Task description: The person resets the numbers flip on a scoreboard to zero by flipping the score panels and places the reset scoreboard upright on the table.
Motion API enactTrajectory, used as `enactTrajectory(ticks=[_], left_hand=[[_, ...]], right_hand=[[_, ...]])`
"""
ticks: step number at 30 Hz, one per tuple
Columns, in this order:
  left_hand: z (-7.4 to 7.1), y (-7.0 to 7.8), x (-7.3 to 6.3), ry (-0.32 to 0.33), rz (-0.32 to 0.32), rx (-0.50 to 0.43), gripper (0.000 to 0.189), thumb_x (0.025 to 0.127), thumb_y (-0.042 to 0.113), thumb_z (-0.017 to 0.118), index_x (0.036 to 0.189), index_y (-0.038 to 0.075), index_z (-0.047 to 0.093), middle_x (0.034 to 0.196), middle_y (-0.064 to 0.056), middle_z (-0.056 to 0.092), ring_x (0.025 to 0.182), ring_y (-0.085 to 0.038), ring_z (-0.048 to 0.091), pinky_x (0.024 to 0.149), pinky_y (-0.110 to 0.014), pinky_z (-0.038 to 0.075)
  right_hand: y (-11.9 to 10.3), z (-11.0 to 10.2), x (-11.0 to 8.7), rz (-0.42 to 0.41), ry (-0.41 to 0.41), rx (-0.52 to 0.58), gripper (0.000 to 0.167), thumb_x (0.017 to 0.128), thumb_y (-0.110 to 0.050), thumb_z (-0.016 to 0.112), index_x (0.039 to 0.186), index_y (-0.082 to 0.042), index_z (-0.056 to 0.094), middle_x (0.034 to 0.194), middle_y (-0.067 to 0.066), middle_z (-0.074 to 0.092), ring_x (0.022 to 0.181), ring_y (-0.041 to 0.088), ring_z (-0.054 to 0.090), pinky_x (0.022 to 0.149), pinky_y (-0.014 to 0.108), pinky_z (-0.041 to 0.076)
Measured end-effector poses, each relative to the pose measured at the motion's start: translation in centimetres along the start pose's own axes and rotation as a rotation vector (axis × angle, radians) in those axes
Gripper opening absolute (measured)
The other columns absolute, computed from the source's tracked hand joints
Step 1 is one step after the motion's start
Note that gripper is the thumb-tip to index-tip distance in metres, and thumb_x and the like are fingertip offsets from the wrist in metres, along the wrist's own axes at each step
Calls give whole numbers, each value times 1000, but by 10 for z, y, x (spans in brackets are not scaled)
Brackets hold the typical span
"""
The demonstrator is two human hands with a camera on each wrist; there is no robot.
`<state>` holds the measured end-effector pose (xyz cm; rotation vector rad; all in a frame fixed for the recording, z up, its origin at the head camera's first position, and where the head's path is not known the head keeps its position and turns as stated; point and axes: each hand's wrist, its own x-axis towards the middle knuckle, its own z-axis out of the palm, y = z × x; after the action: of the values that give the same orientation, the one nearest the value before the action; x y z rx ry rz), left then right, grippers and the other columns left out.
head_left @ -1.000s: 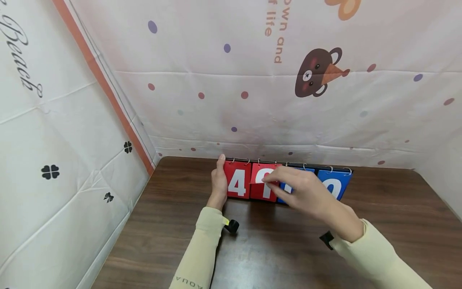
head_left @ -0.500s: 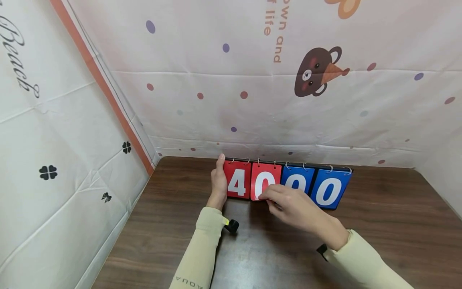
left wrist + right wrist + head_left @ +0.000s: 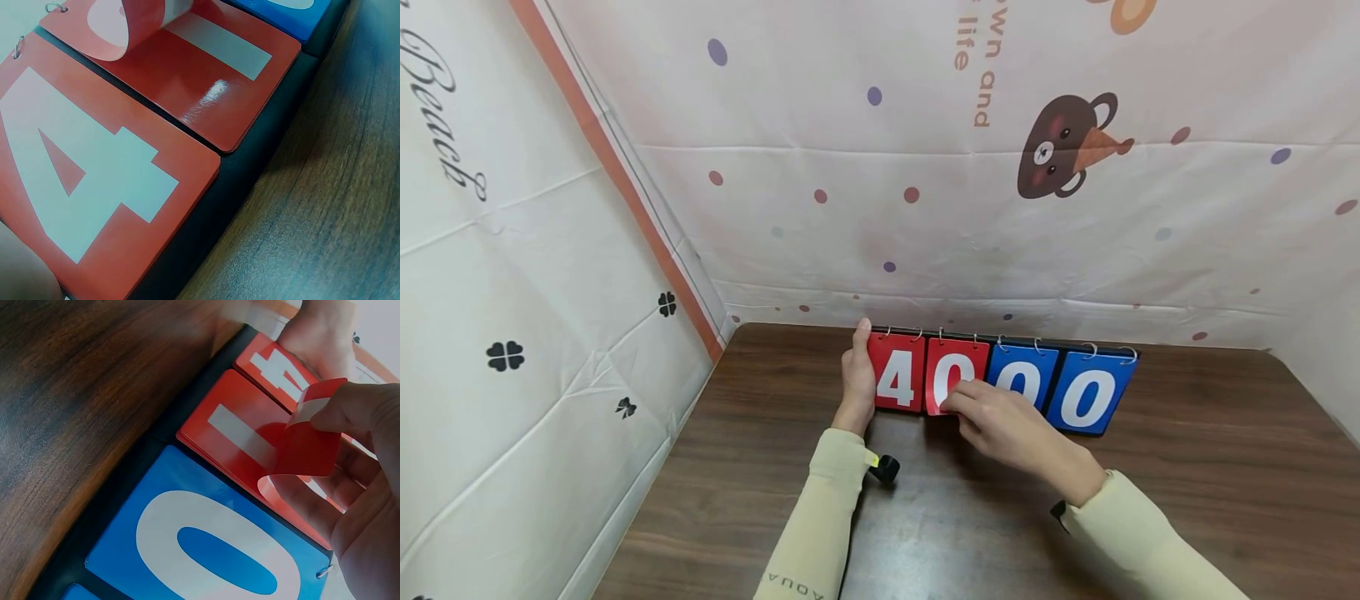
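A flip scoreboard with a black backing (image 3: 199,240) leans at the back of the table. My left hand (image 3: 855,377) grips its left end, beside the red 4 card (image 3: 896,375). My right hand (image 3: 1011,425) pinches the lower edge of the red 0 card (image 3: 955,350) between thumb and fingers. In the right wrist view that bent card (image 3: 306,450) curls up off a red 1 card (image 3: 240,431) beneath it. Two blue 0 cards follow on the right; the right hand partly covers the nearer blue card (image 3: 1011,362), while the far blue card (image 3: 1090,396) shows whole.
Metal rings (image 3: 1090,351) hold the cards along the scoreboard's top edge. Brown wooden table (image 3: 715,475) extends in front and to both sides. A white printed cloth (image 3: 820,237) hangs behind the table and along its left side.
The right hand has come down with the red 0 card, which earlier was folded up and bared part of the 1. The left hand keeps its grip on the scoreboard.
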<state>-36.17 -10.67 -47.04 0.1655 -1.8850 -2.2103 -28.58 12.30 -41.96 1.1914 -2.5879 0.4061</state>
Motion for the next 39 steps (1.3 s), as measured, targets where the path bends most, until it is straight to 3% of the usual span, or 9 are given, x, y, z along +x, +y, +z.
enactTrajectory(ticks=[24, 35, 39], left_hand=[[0, -1, 1, -1, -16, -15, 59, 101, 69, 49, 90, 15, 70, 92, -3, 69, 87, -17, 63, 82, -35, 49], [0, 2, 0, 20, -25, -14, 60, 101, 69, 48, 87, 15, 70, 87, -2, 68, 84, -16, 62, 80, -34, 49], [0, 2, 0, 15, -28, -18, 61, 102, 69, 47, 86, 15, 70, 85, -1, 68, 83, -16, 61, 79, -33, 48]], right_hand=[[12, 14, 12, -29, -70, -91, 32, 83, -9, 91, 112, -8, 76, 105, 9, 68, 95, 22, 67, 85, 41, 61], [9, 17, 15, -27, -50, -86, 30, 87, -13, 89, 113, -6, 75, 103, 8, 67, 91, 20, 65, 82, 37, 61], [4, 13, 24, -59, -6, -78, 26, 88, -12, 88, 110, -7, 76, 102, 6, 67, 91, 18, 65, 83, 35, 60]])
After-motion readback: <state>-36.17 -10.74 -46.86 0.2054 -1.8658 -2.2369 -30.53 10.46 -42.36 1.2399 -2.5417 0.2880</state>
